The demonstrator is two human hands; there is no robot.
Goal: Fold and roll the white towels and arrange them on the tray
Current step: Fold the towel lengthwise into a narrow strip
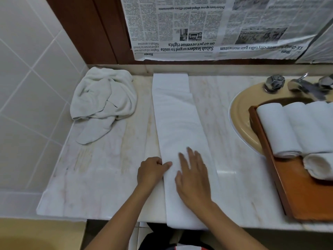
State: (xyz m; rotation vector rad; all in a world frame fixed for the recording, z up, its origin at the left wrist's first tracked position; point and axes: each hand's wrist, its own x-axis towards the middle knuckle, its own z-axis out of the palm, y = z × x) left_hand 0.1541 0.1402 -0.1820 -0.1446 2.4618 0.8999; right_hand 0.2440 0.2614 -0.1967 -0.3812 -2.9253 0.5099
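Your folded towel (pixel 180 127) lies as a long narrow strip down the tabletop (pixel 108 177). Left hand (pixel 151 171) pinches its left edge; right hand (pixel 193 179) presses flat, fingers spread.

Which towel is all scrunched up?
The heaped towel at the far left. The long middle towel lies folded flat, and the towels on the tray are rolled.

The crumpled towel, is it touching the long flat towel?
Apart. The head view shows a strip of bare counter between the crumpled towel and the long flat towel.
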